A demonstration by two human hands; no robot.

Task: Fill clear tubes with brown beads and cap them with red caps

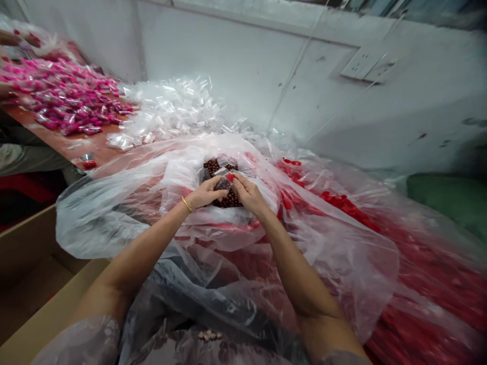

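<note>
My left hand (205, 192), with a gold bracelet on the wrist, is closed on a small clear container (223, 183) that looks dark inside. Closed from the other side, my right hand (249, 193) pinches a small red piece (230, 177) against the container's upper end. Both hands meet over a heap of small shiny brown balls (211, 166), which lies in an open, whitish plastic bag (182, 177). Fingers partly hide the container, so its exact shape is unclear. More brown balls show just below my fingertips.
Clear plastic containers (175, 109) are piled behind the bag. Pink filled pieces (72, 96) cover the reddish table (49, 129) at the left, near another person's hand (5, 90). Red parts (342, 205) fill a clear bag on the right. A cardboard box (57, 309) stands lower left.
</note>
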